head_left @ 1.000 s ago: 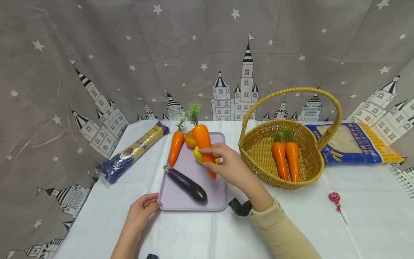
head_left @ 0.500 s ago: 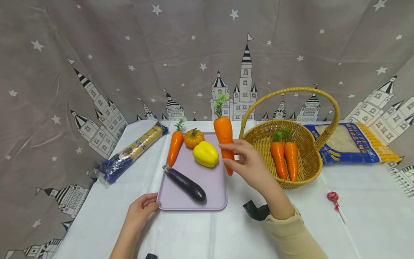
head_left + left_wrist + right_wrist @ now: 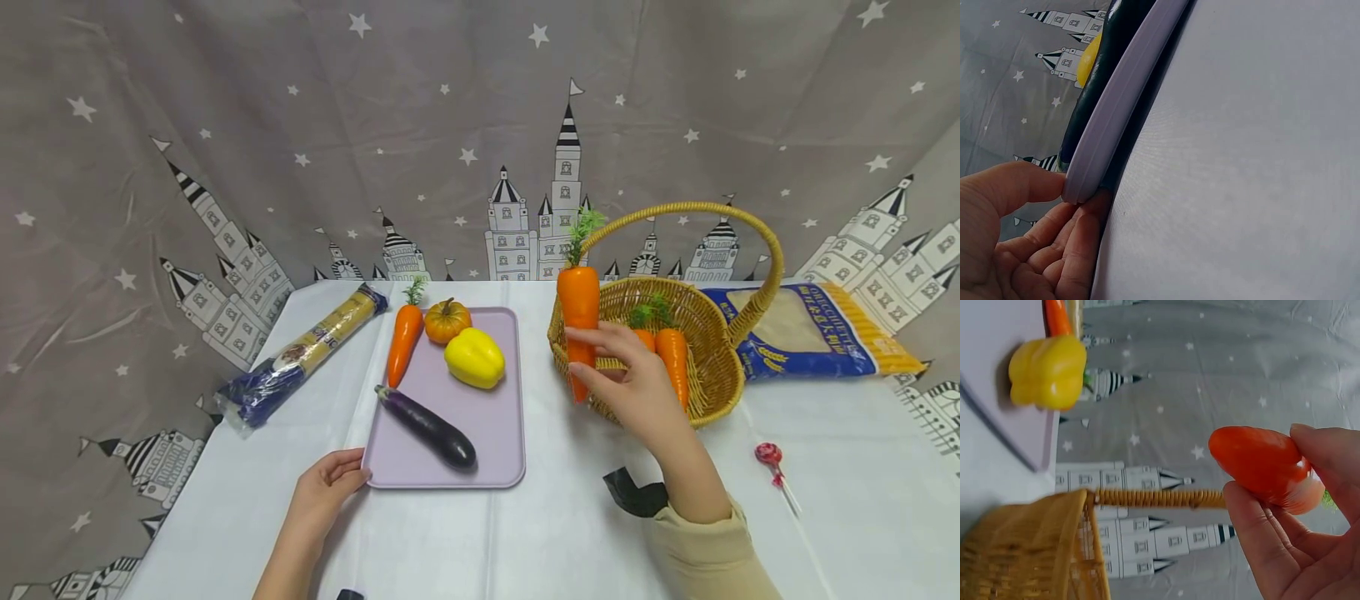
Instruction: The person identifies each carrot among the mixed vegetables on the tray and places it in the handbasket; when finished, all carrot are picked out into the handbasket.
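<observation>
My right hand (image 3: 637,383) pinches an orange carrot (image 3: 578,300) with a green top, holding it upright at the left rim of the wicker basket (image 3: 723,396). Two more carrots lie inside that basket, one partly hidden by the hand. In the right wrist view the held carrot (image 3: 1263,464) sits between thumb and fingers. My left hand (image 3: 330,487) grips the near left corner of a lilac tray (image 3: 495,450), thumb on its rim (image 3: 1100,140) in the left wrist view. On the tray are an eggplant (image 3: 431,429), a yellow bell pepper (image 3: 475,358), a small pumpkin (image 3: 447,322) and another carrot (image 3: 406,343).
A pasta packet (image 3: 303,354) lies left of the tray. Behind the basket's right side is a blue and yellow pasta bag (image 3: 817,333). A red lollipop (image 3: 769,455) rests at the right. The basket's tall handle (image 3: 697,207) arches above it.
My right hand has carried the carrot rightward from above the tray to the basket's left edge, uncovering the pepper and pumpkin. My left hand has stayed at the tray corner.
</observation>
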